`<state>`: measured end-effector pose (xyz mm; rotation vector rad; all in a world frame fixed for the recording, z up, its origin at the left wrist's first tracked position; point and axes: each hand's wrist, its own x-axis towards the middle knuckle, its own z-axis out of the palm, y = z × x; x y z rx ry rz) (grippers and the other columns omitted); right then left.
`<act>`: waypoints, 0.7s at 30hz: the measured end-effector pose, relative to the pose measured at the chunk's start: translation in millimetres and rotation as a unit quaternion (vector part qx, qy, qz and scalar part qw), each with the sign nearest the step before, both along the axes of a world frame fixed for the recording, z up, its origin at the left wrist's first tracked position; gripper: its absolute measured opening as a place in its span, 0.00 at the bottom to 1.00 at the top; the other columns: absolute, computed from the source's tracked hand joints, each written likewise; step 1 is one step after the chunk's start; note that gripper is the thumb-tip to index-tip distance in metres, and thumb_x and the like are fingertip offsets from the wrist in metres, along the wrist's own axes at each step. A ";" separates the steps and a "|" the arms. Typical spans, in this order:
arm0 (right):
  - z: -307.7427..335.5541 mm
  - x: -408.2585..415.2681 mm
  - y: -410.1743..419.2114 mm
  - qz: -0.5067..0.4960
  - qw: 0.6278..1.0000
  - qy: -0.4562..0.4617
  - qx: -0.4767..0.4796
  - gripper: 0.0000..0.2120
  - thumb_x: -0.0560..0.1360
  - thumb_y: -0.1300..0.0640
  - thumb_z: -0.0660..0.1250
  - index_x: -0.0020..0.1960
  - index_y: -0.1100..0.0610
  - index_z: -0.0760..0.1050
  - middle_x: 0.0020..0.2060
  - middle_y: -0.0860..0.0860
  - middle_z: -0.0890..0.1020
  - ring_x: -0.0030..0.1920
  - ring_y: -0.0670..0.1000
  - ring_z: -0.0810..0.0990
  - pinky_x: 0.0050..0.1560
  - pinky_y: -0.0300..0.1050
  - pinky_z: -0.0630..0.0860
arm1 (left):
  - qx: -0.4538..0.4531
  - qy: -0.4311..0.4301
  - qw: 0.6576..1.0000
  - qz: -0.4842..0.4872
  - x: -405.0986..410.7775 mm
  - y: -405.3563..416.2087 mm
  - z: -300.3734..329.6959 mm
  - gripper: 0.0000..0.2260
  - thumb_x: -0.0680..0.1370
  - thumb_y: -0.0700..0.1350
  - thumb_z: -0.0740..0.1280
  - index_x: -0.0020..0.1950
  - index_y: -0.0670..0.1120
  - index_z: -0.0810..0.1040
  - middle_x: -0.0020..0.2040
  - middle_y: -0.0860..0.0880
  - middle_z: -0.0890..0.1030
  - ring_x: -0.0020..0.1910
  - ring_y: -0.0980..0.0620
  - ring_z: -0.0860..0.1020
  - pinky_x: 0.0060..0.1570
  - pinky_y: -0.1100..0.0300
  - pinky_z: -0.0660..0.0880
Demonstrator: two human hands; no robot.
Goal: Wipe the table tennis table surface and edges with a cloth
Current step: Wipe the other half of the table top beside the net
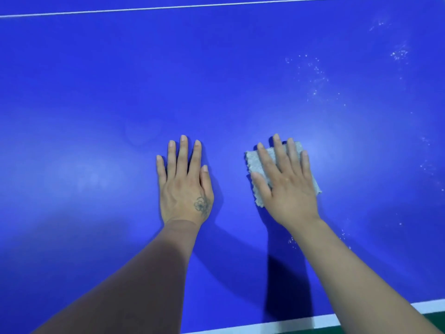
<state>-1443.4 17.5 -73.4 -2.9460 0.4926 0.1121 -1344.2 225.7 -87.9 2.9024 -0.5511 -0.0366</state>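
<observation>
The blue table tennis table [216, 80] fills the view. A small grey cloth [255, 160] lies flat on it, right of centre. My right hand [286, 182] presses down on the cloth with straight, spread fingers and covers most of it. My left hand [184, 182] rests flat on the bare table surface about a hand's width left of the cloth, fingers straight. It holds nothing.
White specks of dust [315, 73] are scattered over the table's right part. A thin white line [192, 6] runs across the far side. The white near edge [301, 323] shows at the bottom right, with green floor [433, 320] beyond it.
</observation>
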 end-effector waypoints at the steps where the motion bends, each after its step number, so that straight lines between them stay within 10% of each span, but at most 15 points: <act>1: -1.2 0.3 -10.1 -0.017 1.000 0.001 0.000 0.30 0.87 0.37 0.47 0.86 0.46 0.54 0.86 0.51 0.50 0.86 0.57 0.46 0.84 0.63 0.46 | -0.003 0.000 1.000 0.000 -0.2 0.1 0.1 0.27 0.88 0.54 0.48 0.88 0.51 0.58 0.88 0.49 0.54 0.88 0.46 0.48 0.84 0.38 0.49; 8: -8.4 48.7 -14.3 -0.142 0.990 -0.016 -0.007 0.31 0.86 0.38 0.43 0.87 0.46 0.52 0.86 0.54 0.50 0.86 0.60 0.46 0.83 0.66 0.45 | -0.019 -0.009 1.000 0.003 -0.3 -0.8 0.8 0.27 0.88 0.54 0.48 0.87 0.50 0.60 0.88 0.49 0.55 0.88 0.46 0.49 0.84 0.38 0.48; 21: 2.1 -66.9 52.3 0.020 0.999 -0.002 0.027 0.29 0.87 0.38 0.50 0.86 0.46 0.57 0.86 0.51 0.52 0.86 0.58 0.48 0.83 0.65 0.51 | -0.029 -0.027 0.999 0.002 -1.8 -2.4 1.3 0.26 0.88 0.53 0.50 0.86 0.50 0.62 0.87 0.48 0.58 0.87 0.45 0.51 0.84 0.39 0.49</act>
